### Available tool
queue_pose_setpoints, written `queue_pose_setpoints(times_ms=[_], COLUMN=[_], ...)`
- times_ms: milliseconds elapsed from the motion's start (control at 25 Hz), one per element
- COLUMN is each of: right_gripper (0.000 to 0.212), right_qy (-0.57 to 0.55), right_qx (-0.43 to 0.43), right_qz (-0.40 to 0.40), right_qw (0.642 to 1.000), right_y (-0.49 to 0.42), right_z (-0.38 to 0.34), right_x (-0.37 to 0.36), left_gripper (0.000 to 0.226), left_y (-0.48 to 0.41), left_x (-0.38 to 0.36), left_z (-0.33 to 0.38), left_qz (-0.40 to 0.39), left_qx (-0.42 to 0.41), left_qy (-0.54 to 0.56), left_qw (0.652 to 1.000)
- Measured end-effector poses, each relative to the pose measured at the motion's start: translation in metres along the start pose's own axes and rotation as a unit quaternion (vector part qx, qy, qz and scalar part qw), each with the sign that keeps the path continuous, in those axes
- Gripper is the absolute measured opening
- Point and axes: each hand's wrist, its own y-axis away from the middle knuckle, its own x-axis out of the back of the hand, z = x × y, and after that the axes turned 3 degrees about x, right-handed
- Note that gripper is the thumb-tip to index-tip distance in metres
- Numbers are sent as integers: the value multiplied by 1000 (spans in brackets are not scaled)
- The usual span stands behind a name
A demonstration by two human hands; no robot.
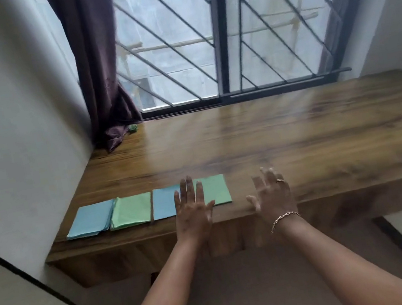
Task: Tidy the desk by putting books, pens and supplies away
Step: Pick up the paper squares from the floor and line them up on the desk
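The left hand (193, 207), flat and spread, hides the seam between the right two of four stacks (129, 210) lined left-to-right along the counter's (299, 135) near edge; the blurred right hand (273, 193) is spread, empty.

Soft daylight via window (176, 49), glare on desk (299, 135), right hand (273, 193) motion-blurred, wide-angle edge warp

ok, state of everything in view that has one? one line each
far-left blue sheets: flat on desk, touching left green sheets
left green sheets: flat, uncovered
right blue sheets: flat, partly hidden by left hand
right green sheets: flat, partly hidden by left hand
left hand: open, fingers straight, contact unclear
right hand: open, blurred, holds nothing
curtain: bunched left, hem on desk
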Motion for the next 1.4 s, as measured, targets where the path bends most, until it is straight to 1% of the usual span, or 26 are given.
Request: queue_pose_setpoints(times_ms=[80, 160, 280, 400, 560, 680, 800, 1040, 1120, 1280, 1400], right_gripper=[72, 79, 75, 72, 68, 67, 64, 56, 54, 53, 53], right_qy=[57, 64, 57, 44, 54, 41, -8, -56, -67, -85, -91], right_qx=[-1, -14, -75, -138, -247, -331, -411, -568, -595, -621, -637], right_qz=[-30, -37, -57, -30, -63, -56, -46, -45, -48, -37, -22], right_qw=[998, 997, 994, 989, 965, 941, 910, 820, 800, 778, 765], right_y=[33, 69, 139, 210, 300, 377, 449, 612, 656, 727, 764], right_z=[16, 27, 51, 77, 113, 140, 159, 176, 179, 195, 218], right_x=[3, 12, 21, 28, 42, 49, 53, 68, 74, 87, 99], left_gripper=[64, 66, 69, 71, 70, 67, 64, 58, 55, 56, 57], left_y=[16, 36, 79, 121, 164, 201, 241, 341, 376, 445, 489], left_x=[-3, -9, -23, -45, -67, -83, -99, -131, -137, -146, -145], left_z=[18, 34, 57, 82, 124, 165, 202, 278, 304, 357, 395], left_qz=[-5, -12, -45, -74, -106, -140, -174, -245, -256, -269, -278], left_qx=[-44, -80, -135, -181, -257, -327, -384, -506, -531, -587, -605], left_qy=[-4, 7, 30, 31, 28, 37, 39, 0, -13, -48, -67], left_qw=[999, 997, 989, 980, 960, 934, 906, 827, 807, 762, 743])
